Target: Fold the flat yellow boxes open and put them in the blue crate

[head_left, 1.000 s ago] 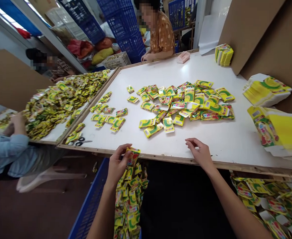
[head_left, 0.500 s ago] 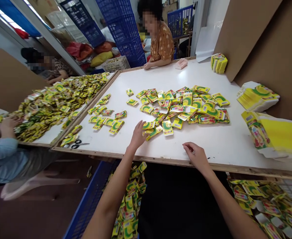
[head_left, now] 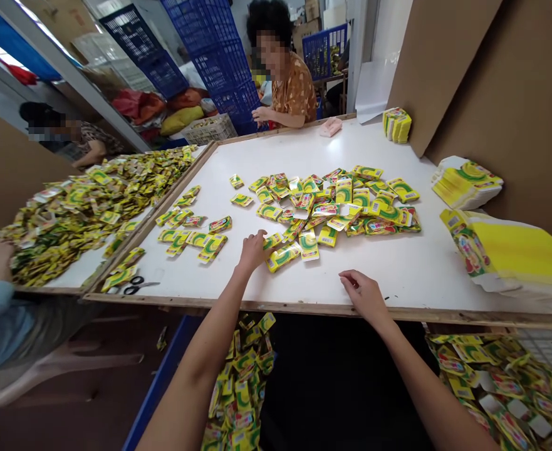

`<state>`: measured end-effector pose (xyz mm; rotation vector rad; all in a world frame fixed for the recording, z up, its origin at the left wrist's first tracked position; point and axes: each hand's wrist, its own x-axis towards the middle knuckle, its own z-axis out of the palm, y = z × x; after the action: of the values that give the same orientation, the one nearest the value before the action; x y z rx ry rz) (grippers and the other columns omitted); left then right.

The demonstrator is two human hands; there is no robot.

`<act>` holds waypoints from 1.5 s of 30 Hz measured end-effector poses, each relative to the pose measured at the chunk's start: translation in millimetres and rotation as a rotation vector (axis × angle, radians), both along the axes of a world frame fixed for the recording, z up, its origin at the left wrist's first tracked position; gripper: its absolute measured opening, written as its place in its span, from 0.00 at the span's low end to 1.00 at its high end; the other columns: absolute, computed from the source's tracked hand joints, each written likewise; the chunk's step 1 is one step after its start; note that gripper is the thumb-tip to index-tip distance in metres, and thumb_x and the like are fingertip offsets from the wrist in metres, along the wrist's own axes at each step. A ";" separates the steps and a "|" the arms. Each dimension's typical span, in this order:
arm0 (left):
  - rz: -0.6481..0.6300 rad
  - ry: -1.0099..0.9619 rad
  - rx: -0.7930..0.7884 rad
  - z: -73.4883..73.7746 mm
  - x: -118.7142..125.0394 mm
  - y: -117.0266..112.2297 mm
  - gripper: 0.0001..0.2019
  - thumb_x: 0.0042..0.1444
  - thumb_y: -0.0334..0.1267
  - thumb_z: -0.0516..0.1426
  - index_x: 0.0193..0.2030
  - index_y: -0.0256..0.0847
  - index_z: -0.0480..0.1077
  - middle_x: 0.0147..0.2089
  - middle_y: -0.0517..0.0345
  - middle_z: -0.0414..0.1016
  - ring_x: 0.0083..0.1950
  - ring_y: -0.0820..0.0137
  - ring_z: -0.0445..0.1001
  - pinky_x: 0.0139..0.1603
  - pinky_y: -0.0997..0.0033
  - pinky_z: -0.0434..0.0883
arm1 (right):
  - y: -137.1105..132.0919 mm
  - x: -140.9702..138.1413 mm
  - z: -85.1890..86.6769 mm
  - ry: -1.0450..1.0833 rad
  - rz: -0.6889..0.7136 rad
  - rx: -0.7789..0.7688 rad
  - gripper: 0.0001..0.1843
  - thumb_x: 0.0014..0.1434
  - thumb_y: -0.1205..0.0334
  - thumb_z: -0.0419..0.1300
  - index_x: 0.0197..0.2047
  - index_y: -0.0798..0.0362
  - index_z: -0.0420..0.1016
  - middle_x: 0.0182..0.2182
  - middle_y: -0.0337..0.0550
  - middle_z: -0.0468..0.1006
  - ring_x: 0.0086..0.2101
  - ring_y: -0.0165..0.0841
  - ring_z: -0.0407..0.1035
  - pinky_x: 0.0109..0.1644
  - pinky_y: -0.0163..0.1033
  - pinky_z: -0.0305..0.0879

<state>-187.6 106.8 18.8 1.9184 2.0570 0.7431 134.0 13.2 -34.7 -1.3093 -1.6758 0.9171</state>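
Note:
On the white table, my left hand [head_left: 254, 252] has its fingers closed at the left end of a small yellow-and-green carton [head_left: 272, 240]. Its fingertips are partly hidden, so the grip shows only in part. Just below that carton lies another yellow carton [head_left: 284, 256], and a carton with a white flap [head_left: 309, 245] is to its right. A loose heap of such cartons [head_left: 344, 191] spreads behind. My right hand [head_left: 364, 294] rests near the table's front edge, fingers curled together, with nothing visible in them.
Several cartons [head_left: 212, 248] lie left, near black-handled scissors [head_left: 137, 285]. Flat carton stacks [head_left: 468, 181] stand right. A large pile [head_left: 92, 200] covers the neighbouring table. Below is a blue crate [head_left: 163, 382] of cartons. One co-worker [head_left: 294, 88] sits opposite; others are left.
The whole view has shifted slightly, moving the scene left. My left fingers look more closed at the carton's end. My right hand stays curled near the edge. The person opposite has raised a hand.

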 end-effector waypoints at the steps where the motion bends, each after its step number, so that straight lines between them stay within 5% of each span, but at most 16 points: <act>1: 0.020 -0.040 0.012 1.4 1.2 -2.5 0.16 0.46 0.40 0.63 0.41 0.42 0.65 0.34 0.51 0.76 0.45 0.54 0.72 0.50 0.56 0.62 | -0.2 0.4 0.3 0.009 -0.008 0.001 0.15 0.63 0.52 0.51 0.41 0.50 0.75 0.35 0.44 0.79 0.32 0.36 0.70 0.38 0.42 0.66; 7: 0.102 -0.370 0.139 6.6 39.2 -48.1 0.13 0.60 0.46 0.50 0.48 0.43 0.56 0.33 0.57 0.74 0.35 0.65 0.76 0.35 0.68 0.69 | -1.6 -3.9 9.2 0.125 -0.070 -0.021 0.14 0.62 0.53 0.53 0.41 0.51 0.75 0.35 0.44 0.79 0.33 0.36 0.70 0.35 0.40 0.66; 13: -0.178 -1.016 0.084 -4.8 131.4 -99.8 0.22 0.54 0.40 0.60 0.53 0.45 0.57 0.41 0.56 0.76 0.42 0.68 0.77 0.43 0.68 0.72 | -3.4 -17.4 21.6 0.391 -0.013 0.059 0.14 0.61 0.55 0.55 0.49 0.49 0.70 0.45 0.46 0.76 0.43 0.37 0.72 0.46 0.42 0.69; 16: -0.245 -1.095 -0.007 -16.4 157.9 -108.6 0.21 0.55 0.39 0.60 0.54 0.45 0.60 0.43 0.55 0.76 0.43 0.68 0.76 0.45 0.68 0.71 | -4.2 -13.3 17.1 0.407 -0.001 0.024 0.14 0.61 0.56 0.57 0.50 0.48 0.69 0.41 0.43 0.78 0.41 0.36 0.73 0.46 0.42 0.69; 23: -0.333 -0.953 -0.073 -27.7 159.4 -95.6 0.11 0.57 0.40 0.59 0.45 0.40 0.73 0.46 0.50 0.75 0.46 0.64 0.74 0.48 0.65 0.71 | 7.6 9.9 9.5 0.248 0.082 -0.025 0.11 0.60 0.57 0.56 0.45 0.49 0.72 0.36 0.41 0.79 0.35 0.35 0.72 0.43 0.42 0.69; 27: -0.324 -0.931 -0.032 -27.5 165.8 -87.0 0.09 0.56 0.38 0.59 0.42 0.41 0.74 0.45 0.52 0.75 0.48 0.65 0.73 0.50 0.64 0.70 | 22.3 8.8 13.5 0.197 0.058 0.076 0.09 0.60 0.56 0.55 0.36 0.50 0.75 0.35 0.43 0.78 0.37 0.36 0.72 0.43 0.41 0.68; 31: -0.311 -0.991 -0.005 -27.4 172.7 -86.3 0.15 0.56 0.37 0.59 0.51 0.44 0.68 0.44 0.54 0.75 0.47 0.66 0.74 0.49 0.64 0.71 | 24.6 5.3 15.6 0.301 0.002 0.080 0.12 0.60 0.57 0.56 0.46 0.49 0.73 0.35 0.42 0.78 0.37 0.35 0.72 0.43 0.42 0.69; 37: -0.269 -0.990 -0.006 -21.5 173.4 -92.5 0.09 0.55 0.40 0.60 0.39 0.39 0.75 0.45 0.50 0.77 0.48 0.63 0.74 0.52 0.63 0.70 | 16.1 5.4 20.5 0.271 0.048 0.156 0.10 0.60 0.55 0.58 0.35 0.49 0.77 0.37 0.44 0.78 0.38 0.36 0.72 0.42 0.41 0.68; 45: -0.136 -1.056 -0.025 -26.2 181.7 -81.9 0.09 0.52 0.40 0.62 0.38 0.40 0.75 0.33 0.57 0.77 0.35 0.70 0.74 0.38 0.71 0.71 | 23.9 4.0 26.5 0.195 -0.049 0.013 0.10 0.57 0.54 0.59 0.35 0.51 0.75 0.29 0.40 0.77 0.28 0.32 0.68 0.36 0.39 0.66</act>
<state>-5.9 24.9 -7.4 1.1737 1.2391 1.3003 137.9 37.1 -8.1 -1.2063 -1.4906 0.9711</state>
